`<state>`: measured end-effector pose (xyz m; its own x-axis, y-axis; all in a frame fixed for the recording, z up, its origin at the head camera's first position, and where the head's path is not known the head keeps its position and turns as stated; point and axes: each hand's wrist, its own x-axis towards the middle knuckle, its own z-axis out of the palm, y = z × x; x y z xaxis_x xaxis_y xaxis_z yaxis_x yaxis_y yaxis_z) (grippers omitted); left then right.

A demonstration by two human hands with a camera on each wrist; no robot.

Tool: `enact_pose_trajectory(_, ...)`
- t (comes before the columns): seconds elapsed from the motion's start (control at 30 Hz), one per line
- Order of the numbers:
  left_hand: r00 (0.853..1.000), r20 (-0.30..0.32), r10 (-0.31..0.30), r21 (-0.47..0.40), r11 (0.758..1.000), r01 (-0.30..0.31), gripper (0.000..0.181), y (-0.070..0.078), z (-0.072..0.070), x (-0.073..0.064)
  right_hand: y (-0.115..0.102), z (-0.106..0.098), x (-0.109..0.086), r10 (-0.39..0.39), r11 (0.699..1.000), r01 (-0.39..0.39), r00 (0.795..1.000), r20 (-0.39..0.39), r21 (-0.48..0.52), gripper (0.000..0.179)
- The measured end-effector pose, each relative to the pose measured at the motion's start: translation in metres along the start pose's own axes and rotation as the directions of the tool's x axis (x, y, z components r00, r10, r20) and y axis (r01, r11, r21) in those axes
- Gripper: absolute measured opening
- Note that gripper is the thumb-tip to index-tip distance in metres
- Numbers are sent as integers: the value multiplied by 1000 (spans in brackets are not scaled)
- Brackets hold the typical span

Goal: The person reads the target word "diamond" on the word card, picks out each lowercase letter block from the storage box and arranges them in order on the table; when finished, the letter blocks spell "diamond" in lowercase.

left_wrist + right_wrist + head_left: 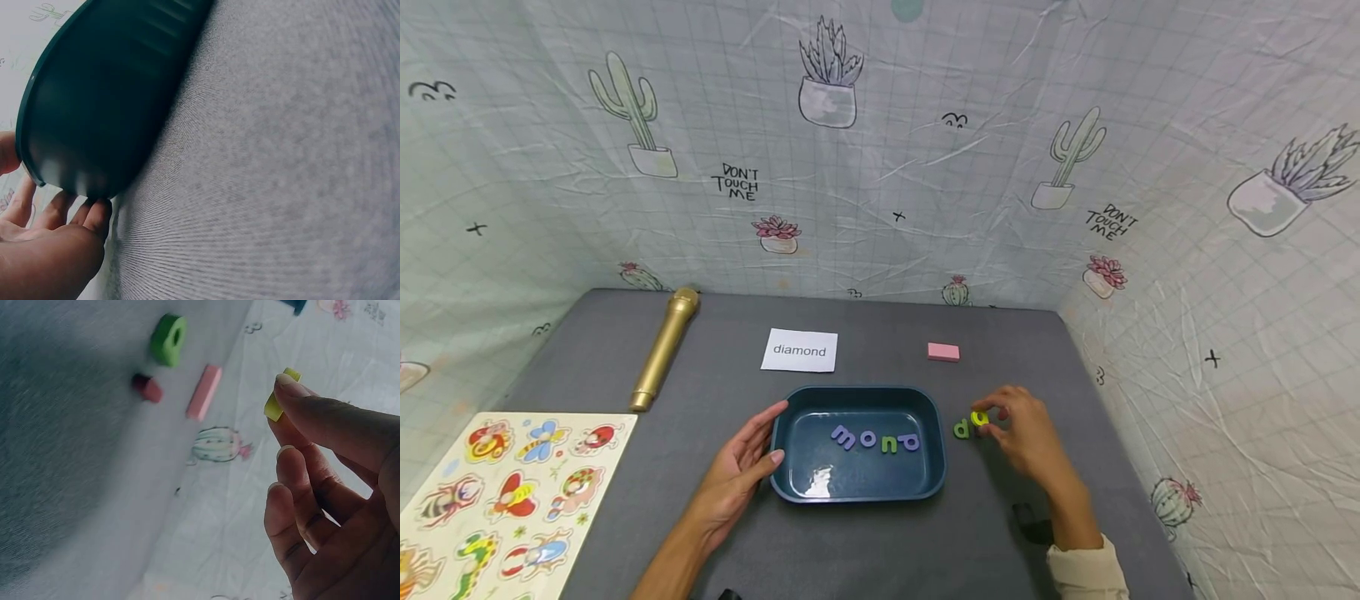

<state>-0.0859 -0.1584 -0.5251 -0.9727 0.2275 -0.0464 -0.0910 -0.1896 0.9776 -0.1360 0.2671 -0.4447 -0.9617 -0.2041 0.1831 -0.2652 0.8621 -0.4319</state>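
My left hand (733, 475) holds the left end of a dark teal tray (857, 494), its thumb at the rim and fingertips against the outer wall (81, 150). Inside the tray, a purple m (842, 437), a purple o (868, 438), a green n (889, 445) and another purple letter (909, 442) lie in a row. To the right of the tray, my right hand (1026, 433) pinches a yellow letter (273, 407) between thumb and forefinger, raised over the table. Beside it on the table lie a green letter (961, 429) and a small red piece (147, 388).
A white card reading "diamond" (799, 351) lies behind the tray, with a pink block (943, 352) to its right. A gold microphone (664, 350) lies at the back left. In the left foreground is an insect sticker board (512, 500). Patterned cloth (880, 167) hangs behind the grey table.
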Motion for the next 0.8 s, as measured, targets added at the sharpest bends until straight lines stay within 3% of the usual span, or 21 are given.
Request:
enact_pose_trajectory(0.43, 1000, -3, 4, -3, 1000, -4, 68, -1, 0, -1, 34, 10, 3, 46, 999, -45, 997, 60, -11, 26)
enact_pose_trajectory(0.8, 1000, -4, 10, 2, 1000, -10, 68, 0, 1, 0, 53, 15, 4, 132, 991, -129, 986, 104, -31, 24)
